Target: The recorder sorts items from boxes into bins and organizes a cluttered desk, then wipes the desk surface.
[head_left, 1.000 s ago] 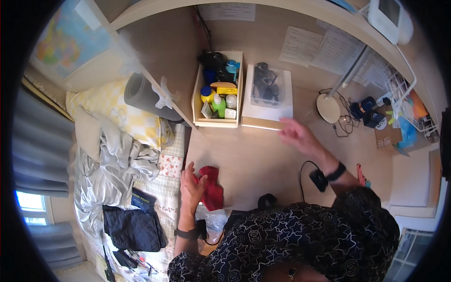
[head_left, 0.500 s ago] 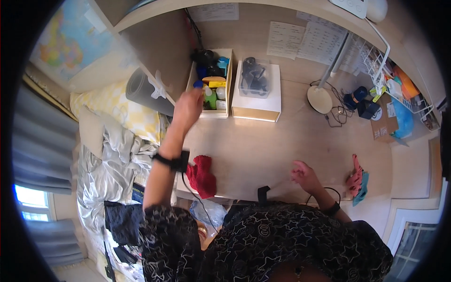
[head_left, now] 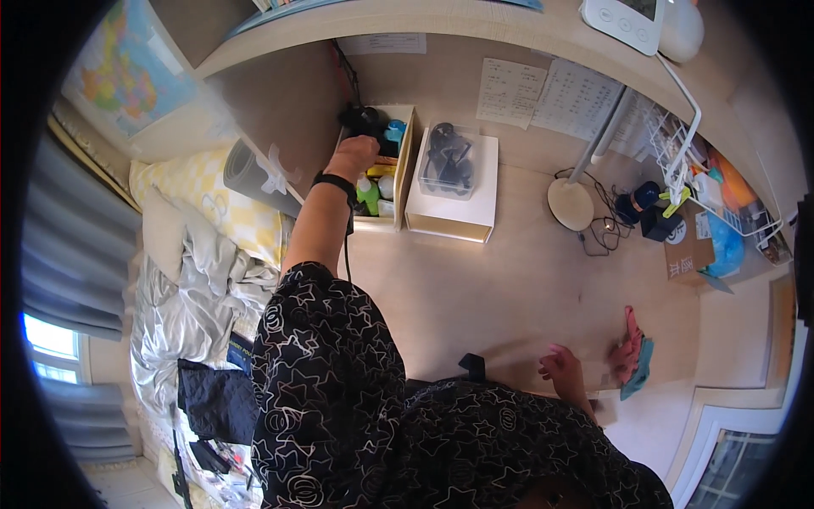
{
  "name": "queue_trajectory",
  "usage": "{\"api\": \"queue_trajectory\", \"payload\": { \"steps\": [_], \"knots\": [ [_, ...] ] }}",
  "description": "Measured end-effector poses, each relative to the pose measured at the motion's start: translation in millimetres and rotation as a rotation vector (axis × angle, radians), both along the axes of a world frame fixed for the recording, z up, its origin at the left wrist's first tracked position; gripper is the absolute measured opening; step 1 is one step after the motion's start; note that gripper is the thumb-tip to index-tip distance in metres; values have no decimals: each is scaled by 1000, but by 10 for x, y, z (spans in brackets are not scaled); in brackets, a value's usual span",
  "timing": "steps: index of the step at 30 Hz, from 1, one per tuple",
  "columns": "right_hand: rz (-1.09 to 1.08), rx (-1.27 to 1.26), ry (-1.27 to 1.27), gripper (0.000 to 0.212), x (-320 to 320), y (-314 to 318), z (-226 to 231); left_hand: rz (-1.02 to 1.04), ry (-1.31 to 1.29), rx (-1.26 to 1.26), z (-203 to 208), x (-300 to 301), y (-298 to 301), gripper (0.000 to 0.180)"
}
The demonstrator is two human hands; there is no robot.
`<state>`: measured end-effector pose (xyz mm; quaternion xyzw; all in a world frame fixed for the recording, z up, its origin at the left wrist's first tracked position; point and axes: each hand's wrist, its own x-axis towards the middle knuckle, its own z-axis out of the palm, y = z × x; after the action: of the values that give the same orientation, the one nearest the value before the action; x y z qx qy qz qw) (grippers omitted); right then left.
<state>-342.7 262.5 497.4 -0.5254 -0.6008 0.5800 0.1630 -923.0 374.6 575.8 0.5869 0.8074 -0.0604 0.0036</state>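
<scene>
My left hand (head_left: 356,153) reaches over the far part of an open, light-coloured box (head_left: 406,180) at the back left of the desk. Its fingers point down among the contents and are mostly hidden, so any hold cannot be made out. Beside it in the box lie black items (head_left: 363,118), a light-blue item (head_left: 395,130), a yellow item (head_left: 381,170) and a green bottle (head_left: 367,195). My right hand (head_left: 560,368) hovers near the desk's front edge, its fingers loosely bent and apart, with nothing in them.
Right of the box, a clear plastic container (head_left: 449,165) with dark items sits on a white box (head_left: 451,216). A lamp base (head_left: 571,204), cables and a cardboard box (head_left: 688,250) stand farther right. Pink and teal cloths (head_left: 629,360) lie at the right edge. A shelf (head_left: 373,27) overhangs the back.
My left hand has moved farther into the box, from its near part to the far part. The view has shifted, and my left sleeve now covers where the red cloth lay.
</scene>
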Motion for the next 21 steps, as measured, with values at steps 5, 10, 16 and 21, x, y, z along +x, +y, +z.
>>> {"api": "queue_trajectory", "payload": {
  "steps": [5, 10, 16, 21],
  "knots": [
    [17, -7, 1, 34, -102, 93, -109, -42, 84, 0, 101, -212, 31, 24],
    [131, 24, 2, 33, -363, 250, -99, 13, -147, -20, 50, -238, 49, 24],
    [123, 9, -25, 31, -506, 343, -96, 35, -209, -21, 26, -182, 63, 25],
    [134, 16, -32, 28, -377, 351, -199, 32, -68, -111, 195, -66, -13, 23]
  ]
}}
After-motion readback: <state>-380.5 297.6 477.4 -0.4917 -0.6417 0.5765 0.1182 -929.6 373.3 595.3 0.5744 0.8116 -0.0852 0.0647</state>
